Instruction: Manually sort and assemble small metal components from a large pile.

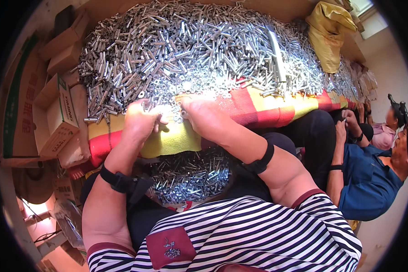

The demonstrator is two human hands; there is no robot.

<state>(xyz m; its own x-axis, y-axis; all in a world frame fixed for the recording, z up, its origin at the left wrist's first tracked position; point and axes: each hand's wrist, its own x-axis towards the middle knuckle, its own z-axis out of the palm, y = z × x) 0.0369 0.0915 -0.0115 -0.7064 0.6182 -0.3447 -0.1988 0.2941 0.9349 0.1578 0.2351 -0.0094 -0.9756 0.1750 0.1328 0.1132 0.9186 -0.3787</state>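
Note:
A big heap of small silver metal tubes and washers (190,50) covers a table draped with a red, yellow and green blanket (258,109). My left hand (140,120) and my right hand (204,115) rest at the near edge of the heap, fingers curled around small metal pieces; what each holds is too small to tell apart. Both wrists wear black bands. Below my hands, in my lap, lies a pile of assembled silver pieces (190,174).
Cardboard boxes (54,113) stack up on the left. A yellow sack (328,34) sits at the table's far right. Two other people (367,172) sit to my right, hands by the table edge. A long metal bar (276,52) lies on the heap.

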